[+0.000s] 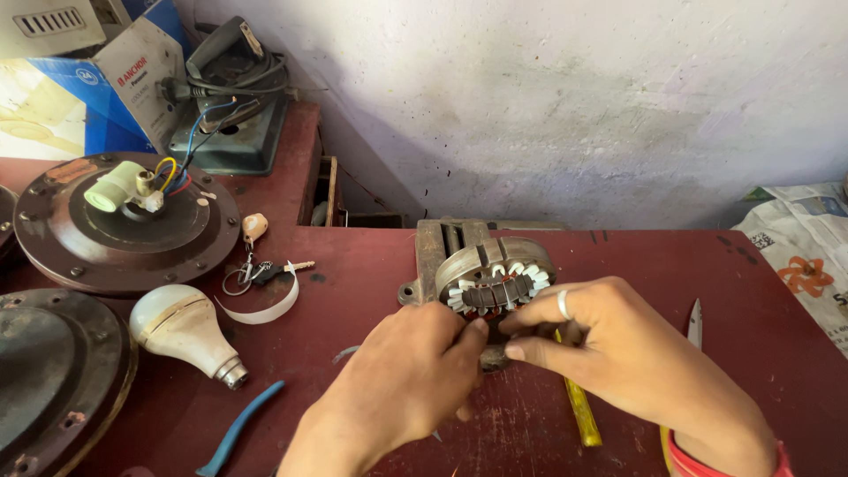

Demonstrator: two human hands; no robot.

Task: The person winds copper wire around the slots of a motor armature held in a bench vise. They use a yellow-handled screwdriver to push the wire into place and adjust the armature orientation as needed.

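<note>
A round metal motor stator [495, 281] with white slot liners and copper windings stands on edge on the dark red table [371, 265]. My left hand [411, 380] pinches at its lower front edge with closed fingers. My right hand [609, 349], a ring on one finger, grips the stator's lower right side, fingertips meeting those of the left hand. What the fingertips pinch is hidden. A yellow-handled tool [581, 411] lies under my right hand.
A brown fan motor housing [124, 225] with coloured wires, a white bulb [187, 331], keys [256, 272], a blue-handled tool [237, 428], another round cover [49, 380], a knife blade [695, 325], newspaper [799, 256], a cardboard box [88, 79] and an old iron [234, 88] surround the work area.
</note>
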